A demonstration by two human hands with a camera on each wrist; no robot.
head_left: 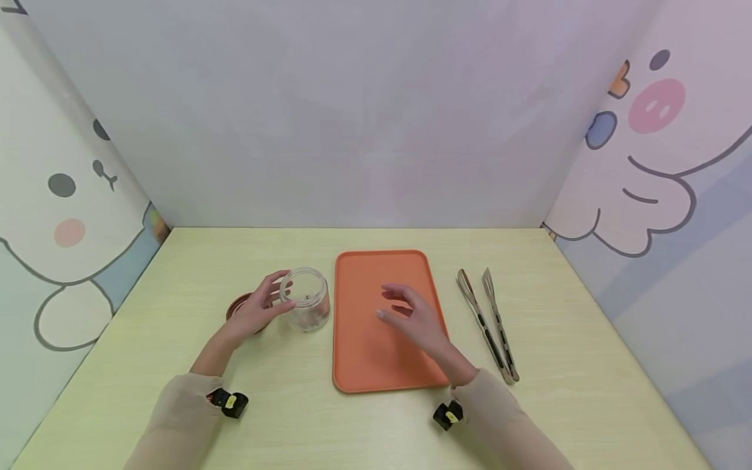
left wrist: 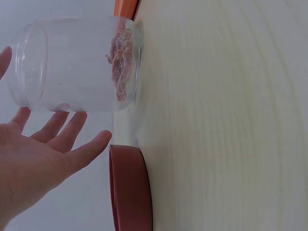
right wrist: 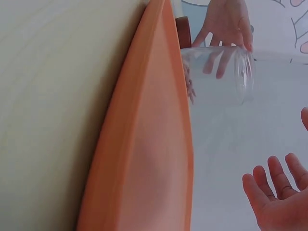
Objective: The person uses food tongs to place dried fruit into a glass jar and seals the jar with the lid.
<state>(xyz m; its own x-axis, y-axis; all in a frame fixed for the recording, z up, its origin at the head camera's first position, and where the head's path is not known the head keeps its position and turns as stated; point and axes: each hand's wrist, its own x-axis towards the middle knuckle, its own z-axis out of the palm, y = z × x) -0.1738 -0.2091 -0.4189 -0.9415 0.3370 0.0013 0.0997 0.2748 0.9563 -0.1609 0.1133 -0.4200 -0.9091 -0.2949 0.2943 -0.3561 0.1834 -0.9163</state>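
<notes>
A clear glass jar [head_left: 307, 300] without a lid stands on the table left of an orange tray [head_left: 364, 356]. Small reddish-brown bits lie at the jar's bottom [left wrist: 120, 62]. A brown lid [head_left: 236, 307] lies flat to the jar's left. My left hand [head_left: 262, 305] is beside the jar with fingers spread and relaxed, above the lid; I cannot tell if a fingertip touches the rim. The left wrist view shows a gap between palm [left wrist: 33, 154] and jar. My right hand [head_left: 411, 316] hovers over the tray, fingers loose, holding nothing.
A pair of metal tongs [head_left: 487, 323] lies on the table right of the tray. Cartoon-printed walls close in the table at the left, back and right. The tray's raised rim [right wrist: 154, 144] stands between the right hand and the jar [right wrist: 216, 77].
</notes>
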